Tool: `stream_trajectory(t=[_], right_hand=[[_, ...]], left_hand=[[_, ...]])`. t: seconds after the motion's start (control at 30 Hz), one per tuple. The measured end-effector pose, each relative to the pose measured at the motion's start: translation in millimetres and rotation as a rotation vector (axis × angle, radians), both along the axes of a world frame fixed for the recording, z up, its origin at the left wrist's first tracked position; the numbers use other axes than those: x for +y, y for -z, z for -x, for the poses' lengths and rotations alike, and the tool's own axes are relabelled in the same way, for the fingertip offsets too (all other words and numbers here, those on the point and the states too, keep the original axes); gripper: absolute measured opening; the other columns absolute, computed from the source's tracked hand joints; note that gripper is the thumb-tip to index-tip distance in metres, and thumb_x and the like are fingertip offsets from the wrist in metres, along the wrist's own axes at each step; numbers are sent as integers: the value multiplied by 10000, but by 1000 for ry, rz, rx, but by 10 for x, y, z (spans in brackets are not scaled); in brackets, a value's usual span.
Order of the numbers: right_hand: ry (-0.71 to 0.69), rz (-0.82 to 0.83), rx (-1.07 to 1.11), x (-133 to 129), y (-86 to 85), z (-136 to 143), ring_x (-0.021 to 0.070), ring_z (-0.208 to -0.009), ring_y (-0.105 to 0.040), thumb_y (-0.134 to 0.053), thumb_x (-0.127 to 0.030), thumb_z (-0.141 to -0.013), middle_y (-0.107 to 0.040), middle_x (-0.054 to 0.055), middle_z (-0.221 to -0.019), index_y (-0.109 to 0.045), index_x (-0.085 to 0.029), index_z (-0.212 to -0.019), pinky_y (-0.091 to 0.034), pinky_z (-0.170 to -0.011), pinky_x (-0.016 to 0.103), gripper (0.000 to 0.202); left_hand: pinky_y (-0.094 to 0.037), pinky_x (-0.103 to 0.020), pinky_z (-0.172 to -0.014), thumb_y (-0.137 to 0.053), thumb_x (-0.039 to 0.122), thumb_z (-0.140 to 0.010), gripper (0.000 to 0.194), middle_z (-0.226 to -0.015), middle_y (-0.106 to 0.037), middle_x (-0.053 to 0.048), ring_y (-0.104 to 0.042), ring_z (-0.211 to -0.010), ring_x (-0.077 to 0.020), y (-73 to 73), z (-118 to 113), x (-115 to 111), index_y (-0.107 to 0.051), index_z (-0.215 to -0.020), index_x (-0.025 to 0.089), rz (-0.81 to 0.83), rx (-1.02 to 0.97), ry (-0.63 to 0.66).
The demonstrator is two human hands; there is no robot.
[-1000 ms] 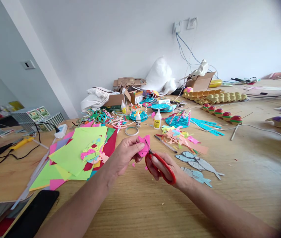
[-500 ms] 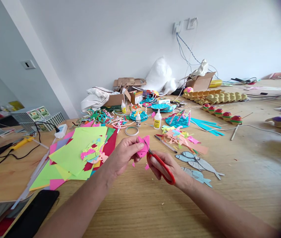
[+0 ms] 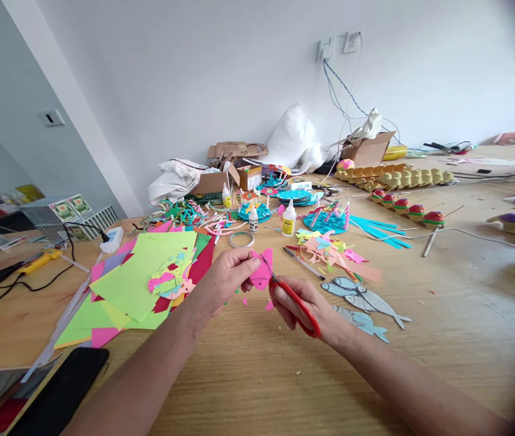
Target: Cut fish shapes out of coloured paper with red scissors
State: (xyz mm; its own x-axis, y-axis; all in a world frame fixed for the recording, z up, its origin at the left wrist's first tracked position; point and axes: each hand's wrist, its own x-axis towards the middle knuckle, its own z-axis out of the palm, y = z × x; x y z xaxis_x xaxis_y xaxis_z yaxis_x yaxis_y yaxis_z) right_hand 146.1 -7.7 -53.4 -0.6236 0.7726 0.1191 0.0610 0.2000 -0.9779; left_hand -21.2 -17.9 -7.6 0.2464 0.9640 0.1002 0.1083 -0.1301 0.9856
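Note:
Between the thumb and fingers of my left hand (image 3: 230, 275) is a small piece of pink paper (image 3: 261, 275) with a drawn line and a dot on it. My right hand (image 3: 305, 309) grips red-handled scissors (image 3: 309, 324), whose blades lie at the right edge of the pink paper. Small pink scraps (image 3: 269, 306) rest on the table below the hands. A pile of coloured sheets (image 3: 139, 278) spreads to the left, with small cut shapes (image 3: 173, 280) on top. Right of the scissors lie grey-blue paper fish (image 3: 370, 300) and a pen (image 3: 304, 263).
A roll of tape (image 3: 241, 240) and glue bottles (image 3: 288, 219) stand beyond my hands. Paper scraps (image 3: 339, 254) and blue strips (image 3: 377, 230) lie to the right. Egg cartons (image 3: 402, 177) are farther back. A black phone (image 3: 64, 387) lies at the lower left.
The pink paper has turned slightly in my left hand, so more of its face and the drawn dot show. My right hand and the scissors stay nearly in place.

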Motion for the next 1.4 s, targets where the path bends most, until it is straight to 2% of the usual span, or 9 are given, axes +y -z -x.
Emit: stream_trajectory(t=[0.23,0.57,0.7,0.9,1.13,1.27,1.4], right_hand=[[-25,-48,10,0,-3,-13,100,-434,-398,-422,-695,-782,-439,-43,-448,-403,-214,-605,-328,-431,230,513],[-6,-33,6,1,11,-15,87,-376,-362,-416,-712,-769,-420,-58,-405,-400,-218,-590,-311,-403,227,526],[-4,-25,4,5,12,-9,89,-373,-363,-422,-695,-774,-415,-60,-399,-407,-219,-592,-316,-408,231,511],[-8,-3,7,23,57,2,84,-355,-358,-412,-710,-772,-411,-68,-392,-432,-210,-622,-298,-396,225,522],[-45,-32,57,15,58,-5,95,-405,-396,-421,-690,-790,-431,-53,-438,-418,-210,-625,-319,-413,228,508],[-39,-29,78,13,71,-2,103,-419,-412,-405,-651,-826,-440,-48,-454,-446,-202,-668,-331,-426,235,478],[-49,-35,93,17,89,-6,103,-420,-414,-404,-632,-838,-453,-45,-451,-451,-201,-668,-324,-427,234,466]], left_hand=[[-318,-168,-418,-557,371,-764,246,-563,-514,31,-425,-474,-60,1,-25,-20,-538,-643,158,30,-7,9],[-328,-176,-437,-566,380,-774,254,-588,-537,29,-436,-473,-54,51,-4,15,-538,-667,152,77,-61,39],[-327,-176,-440,-543,356,-788,231,-591,-533,28,-441,-482,-59,17,10,5,-534,-674,156,40,-14,42],[-339,-175,-458,-546,336,-772,236,-537,-472,52,-404,-468,-55,-18,0,13,-489,-620,164,-29,17,-33],[-322,-171,-426,-566,326,-765,198,-552,-544,38,-427,-438,-48,40,-20,11,-529,-665,160,70,-116,7],[-331,-172,-439,-590,310,-751,173,-565,-537,35,-436,-445,-45,66,-41,13,-553,-709,146,128,-205,39],[-323,-174,-441,-589,321,-749,188,-542,-519,38,-434,-442,-46,76,-63,7,-572,-732,135,149,-204,55]])
